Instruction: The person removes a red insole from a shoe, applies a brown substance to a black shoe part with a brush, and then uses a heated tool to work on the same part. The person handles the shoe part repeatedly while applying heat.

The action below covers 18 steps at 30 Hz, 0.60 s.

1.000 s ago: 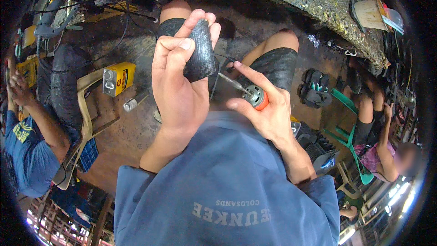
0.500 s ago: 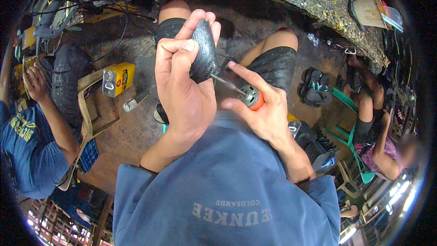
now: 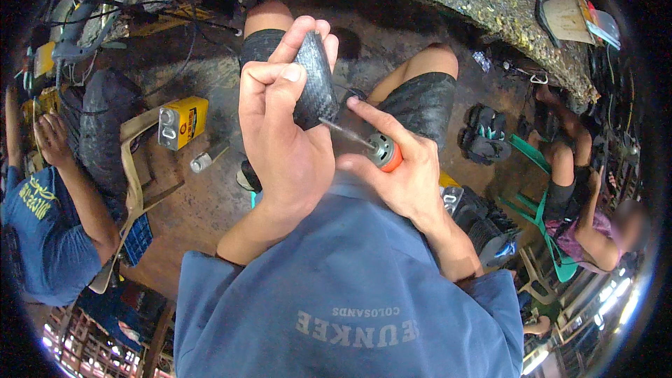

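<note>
Above my lap, my left hand [image 3: 283, 140] grips a dark, glossy oblong piece [image 3: 316, 84] with a woven pattern. Its thumb presses on the near face and the fingers wrap behind. My right hand [image 3: 413, 175] is closed around a small motor-driven rotary tool [image 3: 390, 159] with an orange body and silver end. From that end a thin metal bit [image 3: 350, 133] points up and left, its tip at the piece's lower right edge. Whether the tip touches cannot be told. My right index finger is stretched forward, past the bit; a thin dark cord shows near it.
A rough, debris-covered work surface [image 3: 483, 3] curves across the far side. Left of me are a yellow tin [image 3: 183, 123], a small white container [image 3: 201, 162], a beige chair [image 3: 131, 168] and a co-worker [image 3: 56, 231]. Sandals [image 3: 485, 134], a green chair [image 3: 539, 217] and another person [image 3: 584, 234] are right.
The woven-patterned piece has tilted slightly, so its weave shows more clearly. My right hand and the rotary tool have shifted a little left. The left co-worker's arm has moved slightly.
</note>
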Motion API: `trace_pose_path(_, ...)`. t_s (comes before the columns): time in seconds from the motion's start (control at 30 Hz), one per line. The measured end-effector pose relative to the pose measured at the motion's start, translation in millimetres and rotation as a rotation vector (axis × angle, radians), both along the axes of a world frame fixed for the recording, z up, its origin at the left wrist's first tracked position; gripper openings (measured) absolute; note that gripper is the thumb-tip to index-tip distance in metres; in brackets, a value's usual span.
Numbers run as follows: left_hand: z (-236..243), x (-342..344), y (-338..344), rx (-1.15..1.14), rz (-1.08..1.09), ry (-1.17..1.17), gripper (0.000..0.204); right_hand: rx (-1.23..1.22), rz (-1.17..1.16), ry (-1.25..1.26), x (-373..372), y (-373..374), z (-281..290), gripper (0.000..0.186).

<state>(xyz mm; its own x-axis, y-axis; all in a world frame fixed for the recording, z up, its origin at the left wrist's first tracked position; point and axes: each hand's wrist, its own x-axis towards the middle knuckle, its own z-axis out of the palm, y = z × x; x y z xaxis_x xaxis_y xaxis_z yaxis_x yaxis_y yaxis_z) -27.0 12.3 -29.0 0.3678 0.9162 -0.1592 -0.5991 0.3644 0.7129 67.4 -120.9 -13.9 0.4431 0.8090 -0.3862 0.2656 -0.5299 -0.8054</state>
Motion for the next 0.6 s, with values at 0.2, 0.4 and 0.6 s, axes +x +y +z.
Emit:
trace_pose_path(0.2,-2,0,-2,0.059,0.001,-0.013,0.005,0.065,-0.045,0.009,2,-1,-2,0.069)
trace_pose_path(0.4,-5,0,-4,0.071,0.009,0.0,0.004,0.031,-0.013,-0.03,3,-4,-3,0.068)
trace_pose_path(0.6,-5,-1,-4,0.067,-0.019,-0.028,0.006,0.193,-0.052,-0.125,4,-3,-14,0.074)
